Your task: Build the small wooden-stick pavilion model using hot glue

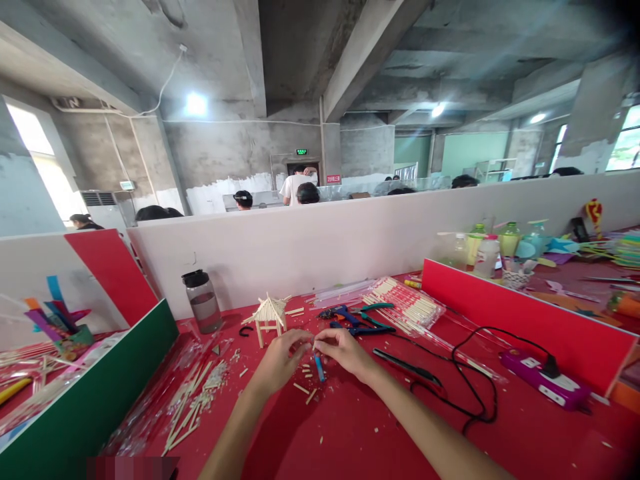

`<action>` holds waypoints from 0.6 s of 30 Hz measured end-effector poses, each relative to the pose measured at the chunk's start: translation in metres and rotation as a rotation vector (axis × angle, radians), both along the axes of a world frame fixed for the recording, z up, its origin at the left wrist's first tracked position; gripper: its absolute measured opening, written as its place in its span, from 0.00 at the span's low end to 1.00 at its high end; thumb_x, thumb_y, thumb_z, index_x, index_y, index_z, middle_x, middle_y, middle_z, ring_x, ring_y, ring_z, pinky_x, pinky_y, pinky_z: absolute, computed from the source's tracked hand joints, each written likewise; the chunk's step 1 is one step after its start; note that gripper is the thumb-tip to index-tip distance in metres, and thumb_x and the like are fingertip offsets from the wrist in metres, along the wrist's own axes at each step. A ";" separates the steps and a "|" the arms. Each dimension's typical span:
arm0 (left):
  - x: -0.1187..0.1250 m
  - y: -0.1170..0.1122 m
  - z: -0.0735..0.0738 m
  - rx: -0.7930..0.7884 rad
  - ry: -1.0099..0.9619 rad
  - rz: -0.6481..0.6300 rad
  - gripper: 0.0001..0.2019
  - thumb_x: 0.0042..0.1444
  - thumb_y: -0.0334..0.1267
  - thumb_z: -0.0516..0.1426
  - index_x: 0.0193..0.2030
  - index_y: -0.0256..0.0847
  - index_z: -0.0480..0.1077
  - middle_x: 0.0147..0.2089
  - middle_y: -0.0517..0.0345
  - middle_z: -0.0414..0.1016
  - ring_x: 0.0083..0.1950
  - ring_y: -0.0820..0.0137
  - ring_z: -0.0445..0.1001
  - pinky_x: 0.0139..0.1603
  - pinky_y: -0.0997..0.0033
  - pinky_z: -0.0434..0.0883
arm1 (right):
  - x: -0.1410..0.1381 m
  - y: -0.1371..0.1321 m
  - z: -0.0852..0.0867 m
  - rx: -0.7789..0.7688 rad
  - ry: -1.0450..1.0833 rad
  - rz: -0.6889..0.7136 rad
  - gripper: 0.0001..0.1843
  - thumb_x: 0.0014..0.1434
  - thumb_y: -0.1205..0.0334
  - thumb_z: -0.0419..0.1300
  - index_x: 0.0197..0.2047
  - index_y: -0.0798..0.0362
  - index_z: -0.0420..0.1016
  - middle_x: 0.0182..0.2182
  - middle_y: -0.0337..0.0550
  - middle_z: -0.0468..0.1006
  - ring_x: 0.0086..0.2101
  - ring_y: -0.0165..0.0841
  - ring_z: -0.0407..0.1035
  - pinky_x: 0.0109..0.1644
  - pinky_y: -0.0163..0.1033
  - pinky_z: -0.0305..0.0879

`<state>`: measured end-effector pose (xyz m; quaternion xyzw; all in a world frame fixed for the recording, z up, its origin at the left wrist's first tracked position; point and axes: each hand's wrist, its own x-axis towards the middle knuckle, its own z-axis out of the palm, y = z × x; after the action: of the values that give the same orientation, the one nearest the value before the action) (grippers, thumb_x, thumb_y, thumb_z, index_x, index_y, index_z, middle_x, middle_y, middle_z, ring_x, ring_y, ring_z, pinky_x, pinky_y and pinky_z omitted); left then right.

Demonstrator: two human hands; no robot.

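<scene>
Left hand (280, 360) is just beside right hand (347, 353), near 1 stick hut (271, 311).

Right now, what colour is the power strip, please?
The power strip is mostly purple (head view).

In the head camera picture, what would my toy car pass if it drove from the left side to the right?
Green divider panel → black-lidded bottle → little house of wooden sticks → small blue stick → black utility knife → purple power strip.
</scene>
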<state>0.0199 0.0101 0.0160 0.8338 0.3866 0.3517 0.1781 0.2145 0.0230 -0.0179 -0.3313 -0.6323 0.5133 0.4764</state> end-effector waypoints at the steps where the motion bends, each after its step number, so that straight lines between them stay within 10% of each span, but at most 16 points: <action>1: 0.000 -0.001 0.001 -0.003 -0.006 -0.024 0.12 0.64 0.38 0.52 0.48 0.43 0.75 0.46 0.52 0.79 0.46 0.66 0.75 0.49 0.70 0.68 | 0.000 0.000 0.000 -0.002 0.003 0.001 0.19 0.51 0.47 0.67 0.34 0.55 0.78 0.26 0.39 0.77 0.23 0.29 0.68 0.30 0.34 0.64; 9: -0.001 0.002 -0.001 0.010 -0.008 0.000 0.11 0.62 0.36 0.53 0.45 0.42 0.76 0.43 0.52 0.79 0.43 0.66 0.75 0.46 0.70 0.69 | 0.000 0.000 0.000 0.018 -0.002 -0.024 0.16 0.50 0.51 0.68 0.35 0.55 0.78 0.26 0.39 0.77 0.26 0.30 0.69 0.33 0.35 0.65; 18: -0.012 0.006 -0.017 -0.124 0.414 0.037 0.07 0.51 0.29 0.57 0.35 0.42 0.75 0.38 0.57 0.78 0.37 0.68 0.74 0.37 0.74 0.65 | 0.001 0.008 -0.009 0.092 -0.031 -0.043 0.13 0.51 0.58 0.67 0.39 0.54 0.76 0.31 0.40 0.78 0.32 0.32 0.72 0.37 0.35 0.66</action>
<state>0.0077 0.0162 -0.0007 0.8684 0.4511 0.1520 0.1392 0.2155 0.0310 -0.0265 -0.3305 -0.6555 0.4679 0.4921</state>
